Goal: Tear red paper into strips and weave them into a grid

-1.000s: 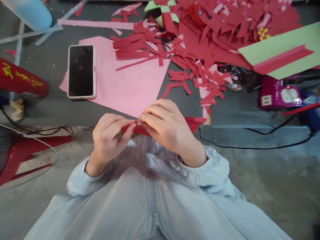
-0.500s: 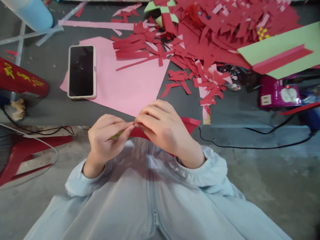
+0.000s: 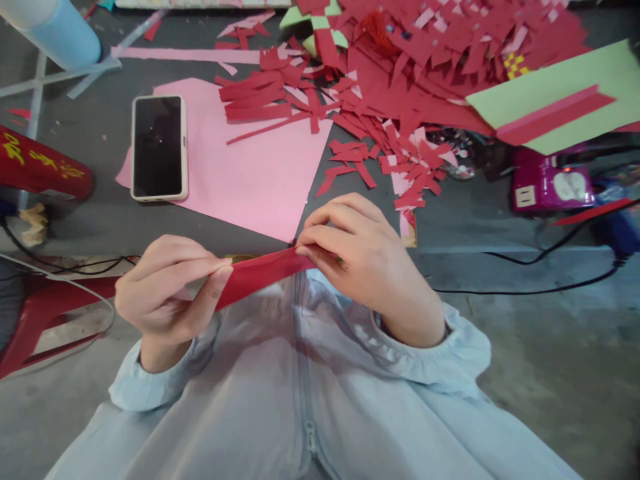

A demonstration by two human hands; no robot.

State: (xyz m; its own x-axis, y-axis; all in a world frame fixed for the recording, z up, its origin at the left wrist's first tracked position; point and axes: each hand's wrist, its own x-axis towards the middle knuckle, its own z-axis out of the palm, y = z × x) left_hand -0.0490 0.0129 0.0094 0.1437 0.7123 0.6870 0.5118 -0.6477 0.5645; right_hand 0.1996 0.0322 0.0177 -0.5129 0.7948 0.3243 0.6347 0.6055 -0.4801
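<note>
A strip of red paper [image 3: 263, 272] stretches between my two hands, just off the table's front edge and before my jacket. My left hand [image 3: 173, 287] pinches its left end between thumb and fingers. The right part of the paper is gripped by my right hand [image 3: 353, 250], whose fingers partly hide it. Something yellowish [image 3: 241, 257] shows behind the strip's upper edge. Beyond my hands, a large pink sheet [image 3: 250, 170] lies flat on the table, with a phone [image 3: 159, 148] resting on its left part.
Red and pink paper scraps [image 3: 400, 87] pile up at the back and right. A green sheet [image 3: 560, 93] and a purple box [image 3: 550, 183] are at the right. A red can [image 3: 45, 163] and a bottle with blue liquid [image 3: 63, 37] stand left. Black cables hang at the front edge.
My hands have moved apart, the left one leftward and the right one rightward. More of the red strip now shows between them. The view has shifted slightly.
</note>
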